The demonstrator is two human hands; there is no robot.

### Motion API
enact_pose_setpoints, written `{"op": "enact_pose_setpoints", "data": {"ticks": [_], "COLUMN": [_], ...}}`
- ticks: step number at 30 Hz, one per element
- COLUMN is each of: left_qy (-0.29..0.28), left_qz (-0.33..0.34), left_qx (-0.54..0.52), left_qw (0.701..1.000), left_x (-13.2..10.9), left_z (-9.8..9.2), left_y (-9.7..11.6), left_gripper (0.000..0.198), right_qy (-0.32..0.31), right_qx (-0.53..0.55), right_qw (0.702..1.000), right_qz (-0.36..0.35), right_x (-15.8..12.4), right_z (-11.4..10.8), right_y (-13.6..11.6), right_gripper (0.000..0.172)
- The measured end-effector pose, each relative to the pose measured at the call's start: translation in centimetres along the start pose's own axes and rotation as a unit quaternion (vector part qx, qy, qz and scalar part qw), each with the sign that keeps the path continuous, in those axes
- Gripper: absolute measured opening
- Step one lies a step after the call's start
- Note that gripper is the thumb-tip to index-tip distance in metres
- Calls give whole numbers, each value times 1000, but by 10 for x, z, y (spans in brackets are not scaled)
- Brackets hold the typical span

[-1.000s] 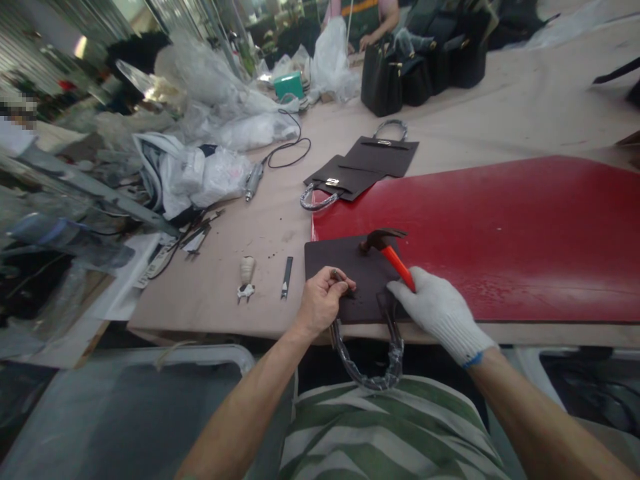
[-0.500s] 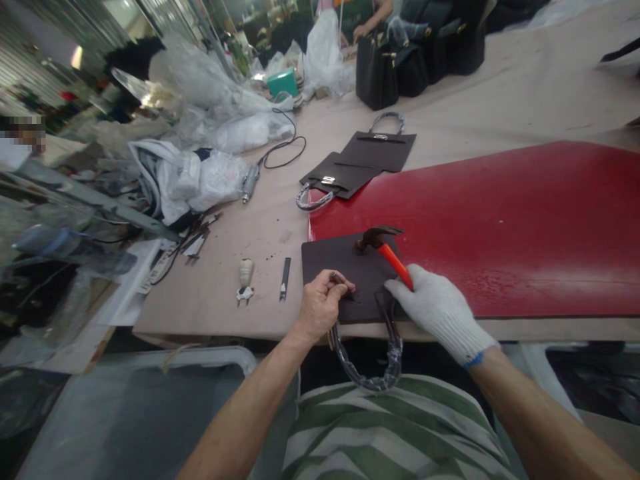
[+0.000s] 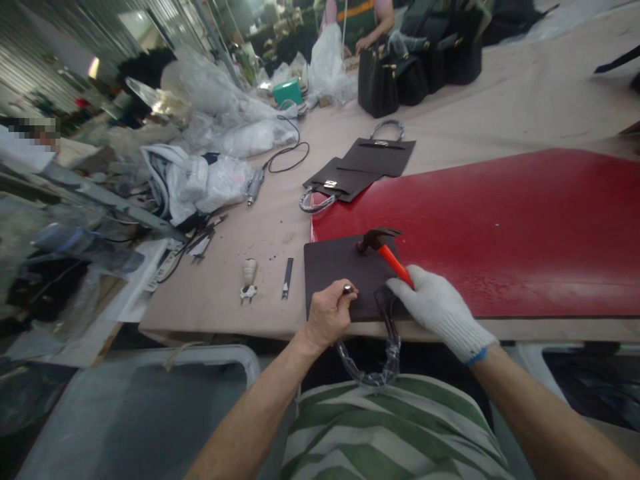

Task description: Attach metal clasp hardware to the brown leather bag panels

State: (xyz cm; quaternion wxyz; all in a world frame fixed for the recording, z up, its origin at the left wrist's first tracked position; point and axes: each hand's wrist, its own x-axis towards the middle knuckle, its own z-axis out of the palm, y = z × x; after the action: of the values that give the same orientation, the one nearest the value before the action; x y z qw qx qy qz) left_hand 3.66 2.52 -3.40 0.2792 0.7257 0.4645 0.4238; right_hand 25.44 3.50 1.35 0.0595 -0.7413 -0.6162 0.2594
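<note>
My left hand (image 3: 330, 310), bare, is closed round a short metal punch (image 3: 347, 289), whose round shiny end shows above the fingers. It rests on a dark brown leather bag panel (image 3: 333, 263) at the table's front edge. My right hand (image 3: 435, 303), in a white knit glove, grips the orange handle of a claw hammer (image 3: 380, 239). The hammer's dark head is over the panel's far right part. A plastic-wrapped bag handle (image 3: 373, 377) joins the panel and hangs over the edge between my forearms. The punch's lower end is hidden by my fingers.
A red sheet (image 3: 475, 227) covers the table's right side. Pincers (image 3: 249, 280) and a slim cutter knife (image 3: 287, 278) lie left. Beyond are two brown panels with handles (image 3: 377, 157), black bags (image 3: 377, 83), an electric hand tool (image 3: 255, 187) and a person's arm (image 3: 377, 33).
My left hand has turned the punch from leaning to more upright, its round end now facing up. The hammer stays about where it was. The view has shifted slightly.
</note>
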Motion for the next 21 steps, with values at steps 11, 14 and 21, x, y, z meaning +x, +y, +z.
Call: {"op": "enact_pose_setpoints", "data": {"ticks": [11,14,21], "left_qy": [-49,-45,-44], "left_qz": [26,50,24], "left_qx": [-1,-4,3], "left_qw": [998,998,999], "left_x": [-4,-3,0], "left_z": [2,4,5], "left_y": [-11,-13,-12], "left_gripper": [17,17,17], "right_qy": [111,103,97], "right_qx": [146,75,-41], "right_qw": [972,977,982], "right_qz": [-146,-170,-156], "right_x": [-73,-86,-93], "right_z": [-73,-68,-65], "right_y": [-21,-14,6], "right_gripper": [34,31,34]}}
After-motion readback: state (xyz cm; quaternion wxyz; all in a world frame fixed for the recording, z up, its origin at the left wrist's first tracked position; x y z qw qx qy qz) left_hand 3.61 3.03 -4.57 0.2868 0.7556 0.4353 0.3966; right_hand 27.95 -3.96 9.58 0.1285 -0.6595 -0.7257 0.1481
